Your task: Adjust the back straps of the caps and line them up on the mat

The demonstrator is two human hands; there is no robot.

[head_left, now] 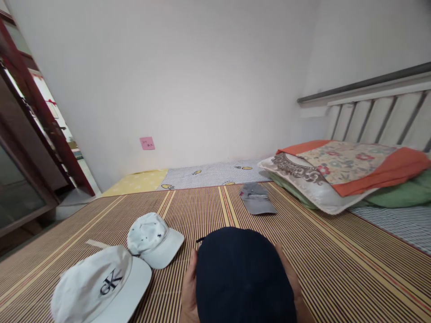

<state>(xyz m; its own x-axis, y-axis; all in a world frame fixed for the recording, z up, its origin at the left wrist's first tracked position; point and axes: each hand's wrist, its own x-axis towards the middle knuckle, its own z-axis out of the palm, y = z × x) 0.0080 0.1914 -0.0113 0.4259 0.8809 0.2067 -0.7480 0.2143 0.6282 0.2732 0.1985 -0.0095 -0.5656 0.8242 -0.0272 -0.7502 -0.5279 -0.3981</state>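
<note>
Close to me at the bottom middle is a dark navy cap (244, 276), its rounded crown facing me and a short dark strap end poking out at its upper left. My left hand (189, 287) grips its left side, and my right hand (292, 282) grips the right side. Most of my fingers are hidden behind the cap. To the left lie a white cap with black letters (97, 285) and a smaller white cap (155, 240) with a tiny dark emblem, their brims touching or overlapping. A grey cap (256, 198) rests farther back.
A striped bamboo mat (202, 211) covers the bed. Stacked pillows (336, 175) with an orange floral cover lie at the right by a slatted headboard (380, 116). A pink note (147, 143) is stuck on the white wall (202, 80). At the far left stands a red door frame (50, 116).
</note>
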